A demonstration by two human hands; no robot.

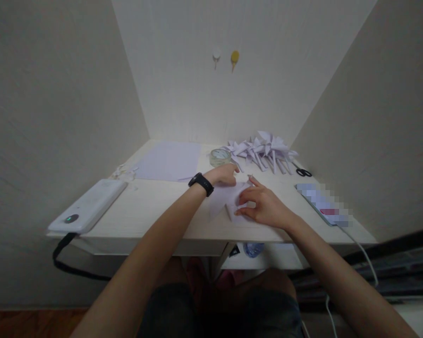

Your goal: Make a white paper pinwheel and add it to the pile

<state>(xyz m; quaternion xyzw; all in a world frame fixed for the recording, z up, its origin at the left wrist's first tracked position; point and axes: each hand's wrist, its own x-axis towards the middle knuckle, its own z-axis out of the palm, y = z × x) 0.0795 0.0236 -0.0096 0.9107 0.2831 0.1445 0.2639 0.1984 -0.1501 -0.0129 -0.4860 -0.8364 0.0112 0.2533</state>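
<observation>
A white sheet of paper (220,199) lies on the desk under both hands, with one corner or flap folded over at its near right. My right hand (266,204) is closed in a pinch on that folded part, thumb and fingers at its edge. At the far side of the sheet, my left hand (226,174) rests with curled fingers, holding the paper down. A black watch (201,183) is on the left wrist. Just beyond the left hand stands a roll of clear tape (219,157).
Several paper pinwheels (264,150) lie at the back right, near black-handled scissors (303,172). A phone (322,206) with a cable is at right. Flat white paper (169,160) lies at back left, a white device (88,206) at front left. Walls enclose the desk (155,216).
</observation>
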